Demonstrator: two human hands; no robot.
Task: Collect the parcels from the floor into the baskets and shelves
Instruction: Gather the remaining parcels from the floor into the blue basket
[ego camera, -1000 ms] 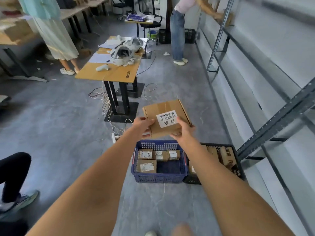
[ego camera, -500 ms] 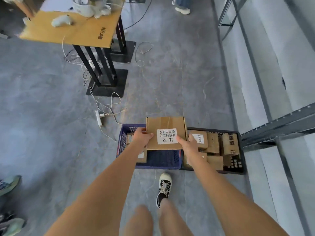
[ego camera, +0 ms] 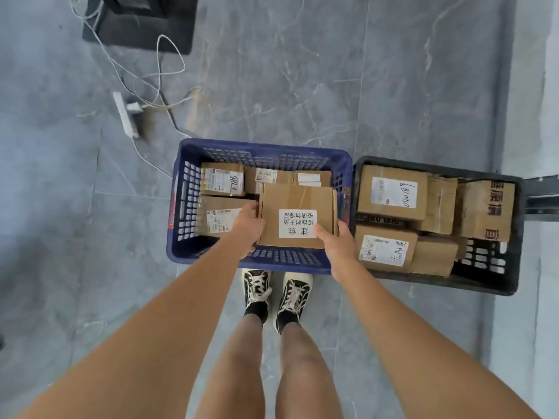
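Note:
I hold a flat brown cardboard parcel [ego camera: 298,204] with a white label, low inside the blue basket [ego camera: 181,204]. My left hand [ego camera: 248,228] grips its left edge and my right hand [ego camera: 335,240] grips its near right corner. Several smaller labelled parcels [ego camera: 222,179] lie in the blue basket along its far and left sides. Beside it on the right stands a black basket [ego camera: 484,282] filled with several parcels [ego camera: 393,192].
A white power strip [ego camera: 125,114] with thin cables lies on the grey floor behind the blue basket. A black table base [ego camera: 142,28] stands at the far left. A grey shelf rail [ego camera: 541,195] juts in at the right. My feet stand just before the baskets.
I have stepped up to the baskets and tilted my view downward. The parcel has gone from chest height down into the blue basket, still held by both hands.

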